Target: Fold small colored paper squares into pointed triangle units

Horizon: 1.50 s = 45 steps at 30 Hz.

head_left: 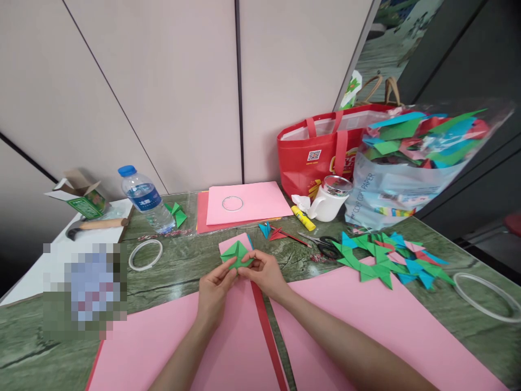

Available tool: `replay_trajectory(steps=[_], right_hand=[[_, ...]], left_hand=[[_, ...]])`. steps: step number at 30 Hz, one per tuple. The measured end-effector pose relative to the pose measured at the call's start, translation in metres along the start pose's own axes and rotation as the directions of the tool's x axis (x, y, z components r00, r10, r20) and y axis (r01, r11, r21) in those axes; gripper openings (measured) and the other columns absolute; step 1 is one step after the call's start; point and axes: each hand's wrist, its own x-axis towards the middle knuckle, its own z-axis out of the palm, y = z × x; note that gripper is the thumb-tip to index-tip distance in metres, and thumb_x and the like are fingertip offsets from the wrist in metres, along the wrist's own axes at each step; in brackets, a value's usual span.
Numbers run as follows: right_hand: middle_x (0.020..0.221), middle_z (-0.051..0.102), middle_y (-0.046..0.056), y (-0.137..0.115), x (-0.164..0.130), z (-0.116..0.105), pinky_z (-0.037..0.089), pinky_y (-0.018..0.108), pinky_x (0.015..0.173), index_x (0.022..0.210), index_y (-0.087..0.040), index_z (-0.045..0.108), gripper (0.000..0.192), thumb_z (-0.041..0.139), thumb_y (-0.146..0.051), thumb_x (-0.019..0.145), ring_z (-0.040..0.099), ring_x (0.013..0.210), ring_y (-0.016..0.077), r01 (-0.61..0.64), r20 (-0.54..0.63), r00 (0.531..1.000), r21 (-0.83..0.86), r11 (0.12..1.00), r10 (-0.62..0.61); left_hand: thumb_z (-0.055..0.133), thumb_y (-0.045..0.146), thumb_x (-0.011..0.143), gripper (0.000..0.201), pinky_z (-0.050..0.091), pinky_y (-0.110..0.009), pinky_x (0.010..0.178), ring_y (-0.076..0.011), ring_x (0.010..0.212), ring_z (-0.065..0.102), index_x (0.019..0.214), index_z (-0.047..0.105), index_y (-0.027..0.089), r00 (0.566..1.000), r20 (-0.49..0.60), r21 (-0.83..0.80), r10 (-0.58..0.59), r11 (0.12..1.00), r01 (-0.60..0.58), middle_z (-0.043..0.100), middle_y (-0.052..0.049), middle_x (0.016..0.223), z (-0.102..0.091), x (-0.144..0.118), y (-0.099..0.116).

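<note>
Pinched at its near edges by left hand (215,288) and right hand (266,272), the green folded paper (235,251) sat over small pink paper (227,244). Probably featherlight, kinda crisp, easily creased, so edges seemed safest.

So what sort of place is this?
Probably an indoor papercraft spot: the left hand and right hand hold folded green paper, with scissors and spiky paper shapes nearby.

hands (215,289): pinching; folded green paper (233,251); pink sheets (163,328) below
</note>
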Motion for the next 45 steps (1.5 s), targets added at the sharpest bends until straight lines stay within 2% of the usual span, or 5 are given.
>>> replay_trajectory(steps=[13, 19, 31, 36, 45], right_hand=[[0.056, 0.058, -0.004, -0.004, -0.001, 0.001, 0.049, 0.025, 0.054, 0.079, -0.017, 0.053, 0.021, 0.064, -0.029, 0.066, 0.062, 0.056, 0.014, 0.015, 0.03, 0.999, 0.06, 0.998, -0.017], [0.067, 0.06, -0.005, -0.001, 0.001, 0.003, 0.05, 0.026, 0.052, 0.086, -0.021, 0.041, 0.038, 0.068, -0.026, 0.059, 0.061, 0.052, 0.0121, 0.01, -0.029, 1.0, 0.166, 0.986, -0.006], [0.052, 0.054, -0.006, -0.001, 0.001, 0.003, 0.046, 0.024, 0.046, 0.063, -0.021, 0.038, 0.034, 0.07, -0.033, 0.057, 0.058, 0.048, 0.0138, 0.001, -0.073, 0.997, 0.078, 0.997, 0.005], [0.054, 0.055, -0.005, 0.0, 0.001, 0.001, 0.046, 0.024, 0.05, 0.07, -0.019, 0.046, 0.028, 0.069, -0.029, 0.058, 0.057, 0.05, 0.0122, 0.042, -0.09, 0.995, 0.027, 0.999, -0.04], [0.064, 0.066, 0.0, 0.003, 0.003, -0.005, 0.049, 0.026, 0.052, 0.086, -0.016, 0.05, 0.038, 0.07, -0.032, 0.058, 0.064, 0.054, 0.0159, -0.101, -0.009, 0.995, 0.127, 0.987, 0.103]], left_hand=[[0.071, 0.023, 0.057, 0.045, 0.05, -0.03, 0.07, -0.0193, 0.071, 0.065, 0.1, 0.063, 0.014, 1.0, -0.015, 0.011, 0.021, 1.0, -0.02, 0.071, -0.008, 0.08, 0.0, 0.0, 0.003], [0.07, 0.022, 0.057, 0.037, 0.05, -0.031, 0.07, -0.021, 0.071, 0.065, 0.092, 0.066, 0.013, 0.997, -0.038, 0.083, 0.065, 0.995, -0.062, 0.071, -0.007, 0.077, -0.001, 0.0, 0.003], [0.069, 0.02, 0.055, 0.029, 0.051, -0.034, 0.072, -0.0227, 0.071, 0.066, 0.083, 0.067, 0.015, 0.993, -0.074, 0.086, 0.09, 0.993, -0.084, 0.071, -0.004, 0.076, 0.003, -0.002, 0.009], [0.068, 0.02, 0.054, 0.011, 0.051, -0.033, 0.073, -0.0235, 0.071, 0.066, 0.064, 0.068, 0.014, 0.997, -0.044, 0.117, 0.058, 0.992, -0.052, 0.071, -0.005, 0.067, 0.003, -0.004, 0.014], [0.073, 0.028, 0.05, 0.029, 0.05, -0.035, 0.073, -0.024, 0.07, 0.066, 0.073, 0.067, 0.011, 0.999, -0.012, 0.05, -0.032, 0.998, 0.032, 0.071, -0.008, 0.067, -0.004, 0.0, 0.016]])
